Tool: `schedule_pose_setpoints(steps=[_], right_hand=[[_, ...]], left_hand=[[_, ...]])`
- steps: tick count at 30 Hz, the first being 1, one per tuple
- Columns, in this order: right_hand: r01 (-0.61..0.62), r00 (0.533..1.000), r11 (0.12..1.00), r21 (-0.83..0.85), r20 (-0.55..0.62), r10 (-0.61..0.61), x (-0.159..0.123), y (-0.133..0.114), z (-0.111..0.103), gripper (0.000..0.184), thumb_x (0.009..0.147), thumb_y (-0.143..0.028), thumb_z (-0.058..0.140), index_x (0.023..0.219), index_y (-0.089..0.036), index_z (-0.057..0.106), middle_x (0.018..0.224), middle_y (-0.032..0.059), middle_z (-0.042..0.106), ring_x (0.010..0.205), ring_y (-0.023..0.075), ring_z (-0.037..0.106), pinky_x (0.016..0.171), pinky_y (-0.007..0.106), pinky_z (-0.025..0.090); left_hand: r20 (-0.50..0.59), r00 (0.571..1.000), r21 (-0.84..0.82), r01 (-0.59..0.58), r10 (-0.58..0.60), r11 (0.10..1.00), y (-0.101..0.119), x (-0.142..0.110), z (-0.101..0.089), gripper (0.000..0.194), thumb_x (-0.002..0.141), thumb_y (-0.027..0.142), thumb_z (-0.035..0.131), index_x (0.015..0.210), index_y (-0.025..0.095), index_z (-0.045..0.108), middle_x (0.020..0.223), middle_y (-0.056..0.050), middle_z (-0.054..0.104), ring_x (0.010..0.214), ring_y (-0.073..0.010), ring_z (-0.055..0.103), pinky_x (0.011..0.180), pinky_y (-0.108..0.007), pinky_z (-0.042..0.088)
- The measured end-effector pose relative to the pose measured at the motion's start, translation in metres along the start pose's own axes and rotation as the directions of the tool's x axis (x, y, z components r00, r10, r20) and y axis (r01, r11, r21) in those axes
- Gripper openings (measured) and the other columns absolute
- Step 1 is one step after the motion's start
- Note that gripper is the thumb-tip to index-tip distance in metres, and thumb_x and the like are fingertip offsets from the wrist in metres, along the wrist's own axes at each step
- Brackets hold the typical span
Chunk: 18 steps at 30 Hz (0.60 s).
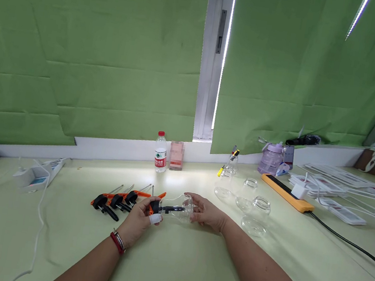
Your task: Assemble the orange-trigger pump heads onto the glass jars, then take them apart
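0 texts readable (bottle label (160, 158) blurred)

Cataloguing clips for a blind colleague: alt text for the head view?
A left hand holds a black top whose stem reaches into a clear vessel held sideways by the right hand, over a pale table. Similar tops with orange parts lie left; clear jars stand right, a red-capped bottle behind.
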State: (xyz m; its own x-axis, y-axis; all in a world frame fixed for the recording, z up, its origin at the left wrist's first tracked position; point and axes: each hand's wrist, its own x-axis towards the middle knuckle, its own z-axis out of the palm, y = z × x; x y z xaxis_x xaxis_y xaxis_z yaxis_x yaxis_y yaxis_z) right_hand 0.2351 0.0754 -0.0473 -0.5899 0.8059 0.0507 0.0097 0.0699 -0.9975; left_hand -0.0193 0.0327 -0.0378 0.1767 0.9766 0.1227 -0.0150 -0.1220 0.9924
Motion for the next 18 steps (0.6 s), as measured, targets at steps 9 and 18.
schedule_pose_setpoints(steps=[9,18], right_hand=[[-0.029,1.000,1.000,0.001,0.010,0.029,0.0004,-0.0005,0.0009,0.065,0.066,-0.041,0.072,0.122,-0.023,0.047,0.109,0.0075,0.055,0.059,0.0066,0.053,0.040,0.016,0.027],[-0.050,0.999,0.998,-0.035,-0.025,0.049,0.0048,0.0015,0.0051,0.052,0.079,-0.057,0.050,0.105,-0.012,0.057,0.085,0.0092,0.064,0.045,0.0052,0.049,0.035,0.018,0.020]], left_hand=[[0.019,1.000,0.029,0.004,-0.005,1.000,-0.0017,0.0001,-0.0009,0.048,0.061,0.019,0.070,0.106,0.017,0.054,0.076,0.003,0.056,0.061,-0.0104,0.056,0.067,-0.028,0.047],[0.022,1.000,0.008,-0.005,0.005,1.000,-0.0004,0.0002,0.0004,0.048,0.060,0.019,0.071,0.105,0.017,0.056,0.077,0.002,0.057,0.061,-0.0103,0.055,0.064,-0.028,0.047]])
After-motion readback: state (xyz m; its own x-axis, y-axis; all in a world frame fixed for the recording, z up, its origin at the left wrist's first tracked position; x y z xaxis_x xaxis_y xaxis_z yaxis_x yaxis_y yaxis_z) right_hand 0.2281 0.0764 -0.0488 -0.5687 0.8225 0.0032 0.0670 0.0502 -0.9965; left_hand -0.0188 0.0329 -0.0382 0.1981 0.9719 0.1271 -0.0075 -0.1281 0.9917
